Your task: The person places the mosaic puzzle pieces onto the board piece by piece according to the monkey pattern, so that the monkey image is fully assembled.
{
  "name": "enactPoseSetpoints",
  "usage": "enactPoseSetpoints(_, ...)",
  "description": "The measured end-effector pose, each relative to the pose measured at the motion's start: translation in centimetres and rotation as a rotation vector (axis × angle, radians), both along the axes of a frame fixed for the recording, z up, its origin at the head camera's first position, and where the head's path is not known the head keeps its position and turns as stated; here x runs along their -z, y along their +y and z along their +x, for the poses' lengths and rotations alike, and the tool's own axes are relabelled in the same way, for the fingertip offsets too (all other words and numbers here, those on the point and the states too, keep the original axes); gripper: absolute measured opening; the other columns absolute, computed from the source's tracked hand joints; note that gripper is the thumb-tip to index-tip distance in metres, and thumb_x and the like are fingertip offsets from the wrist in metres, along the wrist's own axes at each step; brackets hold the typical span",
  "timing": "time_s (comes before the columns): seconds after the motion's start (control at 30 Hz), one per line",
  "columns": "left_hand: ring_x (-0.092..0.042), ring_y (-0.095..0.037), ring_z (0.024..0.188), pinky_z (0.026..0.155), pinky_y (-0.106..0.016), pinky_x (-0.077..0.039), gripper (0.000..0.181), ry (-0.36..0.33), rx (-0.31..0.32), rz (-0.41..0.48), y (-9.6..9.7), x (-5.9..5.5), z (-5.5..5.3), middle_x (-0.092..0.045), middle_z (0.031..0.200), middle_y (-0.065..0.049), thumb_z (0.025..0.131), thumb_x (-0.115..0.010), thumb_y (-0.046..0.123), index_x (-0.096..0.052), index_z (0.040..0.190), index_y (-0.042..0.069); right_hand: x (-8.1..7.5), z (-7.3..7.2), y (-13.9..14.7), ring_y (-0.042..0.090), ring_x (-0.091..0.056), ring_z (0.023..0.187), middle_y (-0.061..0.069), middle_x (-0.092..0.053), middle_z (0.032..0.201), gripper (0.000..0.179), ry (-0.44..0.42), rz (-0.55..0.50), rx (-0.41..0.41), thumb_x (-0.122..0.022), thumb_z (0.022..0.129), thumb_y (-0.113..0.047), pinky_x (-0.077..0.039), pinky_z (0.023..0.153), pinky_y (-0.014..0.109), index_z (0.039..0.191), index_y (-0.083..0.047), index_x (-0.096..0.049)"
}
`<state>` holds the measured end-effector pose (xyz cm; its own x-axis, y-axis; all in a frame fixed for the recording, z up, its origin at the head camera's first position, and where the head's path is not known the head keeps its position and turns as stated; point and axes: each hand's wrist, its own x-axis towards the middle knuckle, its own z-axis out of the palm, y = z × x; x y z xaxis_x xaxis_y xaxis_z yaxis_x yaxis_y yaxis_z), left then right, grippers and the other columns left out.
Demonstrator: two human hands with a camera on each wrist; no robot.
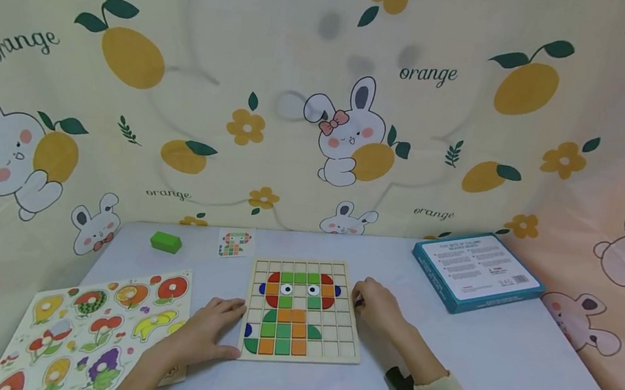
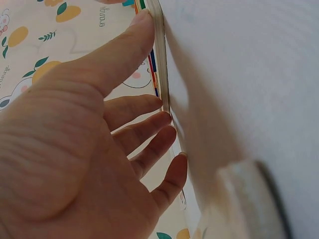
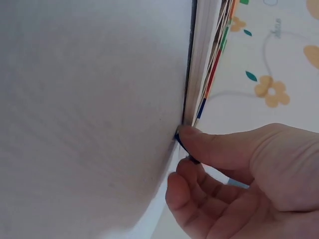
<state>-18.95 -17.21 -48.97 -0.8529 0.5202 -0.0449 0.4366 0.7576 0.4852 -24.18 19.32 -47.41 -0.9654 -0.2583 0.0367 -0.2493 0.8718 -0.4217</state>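
A square wooden grid board (image 1: 332,332) lies on the table, with coloured tiles forming a figure with two eye tiles. My left hand (image 1: 204,333) touches its left edge, the thumb near the lower corner and the fingers spread farther up. In the left wrist view, the fingertips and thumb of that hand (image 2: 75,149) rest against the board's rim. On the other side, my right hand (image 1: 382,308) pinches a small dark blue piece (image 3: 184,144) between thumb and finger, close beside the board's right edge. The piece's full shape is hidden by the fingers.
A small pattern card (image 1: 235,244) lies behind the board, with a green block (image 1: 166,242) to its left. At the left, a fruit picture board (image 1: 131,315) lies partly under my left forearm. A teal box (image 1: 477,271) sits at the back right, before a patterned cloth wall.
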Motion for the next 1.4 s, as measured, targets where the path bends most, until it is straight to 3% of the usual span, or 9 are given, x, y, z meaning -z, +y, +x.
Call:
enactPoseSetpoints(0.2,-0.04,-0.033,0.134,0.107,-0.056,-0.04,0.086,-0.006,0.001,-0.004,0.0,0.1,-0.1,-0.042,0.154,-0.011,0.081,-0.078,0.052,-0.049,0.147,0.006,-0.2,0.1,-0.2,0.017,-0.051,0.07,0.003,-0.061,0.076,0.015,0.035,-0.028,0.008,-0.07,0.082,0.01,-0.049,0.065,0.034,0.08,-0.005,-0.068)
enactPoseSetpoints(0.33,-0.04,-0.033,0.134,0.107,-0.056,-0.04,0.086,-0.005,0.001,0.0,0.0,0.0,0.0,-0.042,0.154,-0.011,0.08,-0.079,0.052,-0.049,0.147,0.005,-0.4,-0.1,-1.4,0.021,-0.059,0.076,0.008,-0.066,0.084,0.015,0.131,-0.115,-0.004,-0.066,0.084,0.013,-0.054,0.071,0.037,0.091,0.0,-0.07)
enactPoseSetpoints(0.5,-0.039,-0.034,0.135,0.108,-0.057,-0.037,0.087,-0.006,-0.001,0.013,0.2,-0.2,0.2,-0.041,0.154,-0.012,0.081,-0.079,0.05,-0.048,0.147,0.003,-0.7,-0.1,-4.0,0.024,-0.06,0.081,0.007,-0.067,0.085,0.012,0.257,-0.127,-0.077,-0.073,0.083,0.01,-0.055,0.076,0.039,0.091,0.001,-0.075)
enactPoseSetpoints(0.63,-0.039,-0.035,0.135,0.109,-0.057,-0.037,0.086,-0.01,0.002,0.016,0.3,-0.3,0.3,-0.041,0.154,-0.013,0.081,-0.079,0.05,-0.048,0.147,0.003,-0.6,0.1,-5.9,0.022,-0.061,0.079,0.005,-0.069,0.081,0.009,0.287,-0.178,-0.154,-0.076,0.081,0.008,-0.054,0.072,0.034,0.084,-0.001,-0.075)
enactPoseSetpoints(0.8,-0.039,-0.034,0.135,0.109,-0.057,-0.037,0.087,-0.019,-0.007,0.012,0.3,-0.3,0.3,-0.04,0.155,-0.012,0.081,-0.079,0.05,-0.048,0.147,0.003,-0.6,0.2,-8.2,0.018,-0.065,0.076,0.009,-0.071,0.084,0.004,0.097,-0.369,-0.24,-0.074,0.085,0.006,-0.055,0.067,0.025,0.089,0.004,-0.074)
enactPoseSetpoints(1.0,-0.039,-0.035,0.135,0.108,-0.058,-0.036,0.087,-0.03,-0.007,0.021,0.2,-0.2,0.2,-0.04,0.154,-0.013,0.081,-0.079,0.05,-0.048,0.147,0.003,-0.6,0.0,-11.2,0.014,-0.057,0.069,0.002,-0.064,0.081,0.003,-0.179,-0.506,-0.234,-0.07,0.088,0.006,-0.051,0.061,0.022,0.088,0.003,-0.071)
enactPoseSetpoints(1.1,-0.039,-0.035,0.134,0.108,-0.058,-0.037,0.087,-0.022,0.0,0.026,0.1,0.0,0.2,-0.04,0.154,-0.013,0.081,-0.078,0.052,-0.048,0.146,0.003,-0.5,0.0,-12.6,0.013,-0.058,0.068,0.001,-0.062,0.079,0.008,-0.214,-0.495,-0.264,-0.068,0.088,0.009,-0.052,0.061,0.022,0.088,0.001,-0.071)
enactPoseSetpoints(1.27,-0.04,-0.032,0.133,0.108,-0.057,-0.037,0.087,-0.018,-0.006,0.018,0.1,0.1,0.1,-0.041,0.154,-0.011,0.08,-0.078,0.053,-0.049,0.146,0.004,-0.5,0.0,-14.3,0.007,-0.053,0.068,-0.005,-0.061,0.074,0.008,-0.177,-0.413,-0.278,-0.076,0.084,0.003,-0.047,0.062,0.02,0.083,-0.005,-0.075)
enactPoseSetpoints(1.4,-0.041,-0.032,0.132,0.106,-0.057,-0.038,0.087,-0.008,0.005,0.027,0.1,0.0,0.1,-0.042,0.153,-0.013,0.079,-0.079,0.052,-0.05,0.145,0.002,-0.4,-0.1,-15.2,0.007,-0.054,0.063,-0.004,-0.061,0.071,0.009,-0.225,-0.466,-0.276,-0.075,0.083,0.006,-0.047,0.057,0.019,0.081,-0.002,-0.074)
